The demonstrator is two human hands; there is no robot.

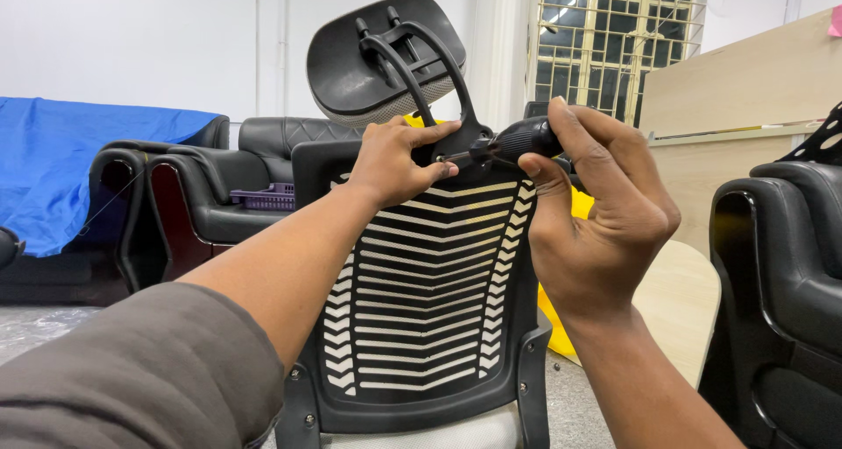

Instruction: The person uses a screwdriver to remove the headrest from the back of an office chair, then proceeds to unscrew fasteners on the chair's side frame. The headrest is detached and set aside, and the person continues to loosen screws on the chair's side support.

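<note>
Gripping a black-handled screwdriver (517, 140), the right hand (596, 212) holds the tool level, its thin shaft pointing left into the base of the headrest bracket (443, 72) at the top edge of an office chair backrest (421, 282). Fingers and thumb wrap closed around the ribbed handle, wrist bent upward, forearm rising from the lower right; this level hold apparently keeps the tip square to the fastening point, though the tip and any screw are hidden. The left hand (395, 161) rests on the top rail of the backrest, fingers curled over the edge and thumb extended toward the bracket foot just beside the shaft, seemingly to steady the part; it holds no loose object. Its forearm crosses the slatted back panel from a grey sleeve (132, 370) at lower left. The headrest (377, 59), a dark shell with mesh padding, tilts above on the curved bracket. Behind stand black leather armchairs (202, 195), a blue cover (70, 160), a purple tray (263, 197), a barred window (614, 37) and a wooden panel (745, 89).
</note>
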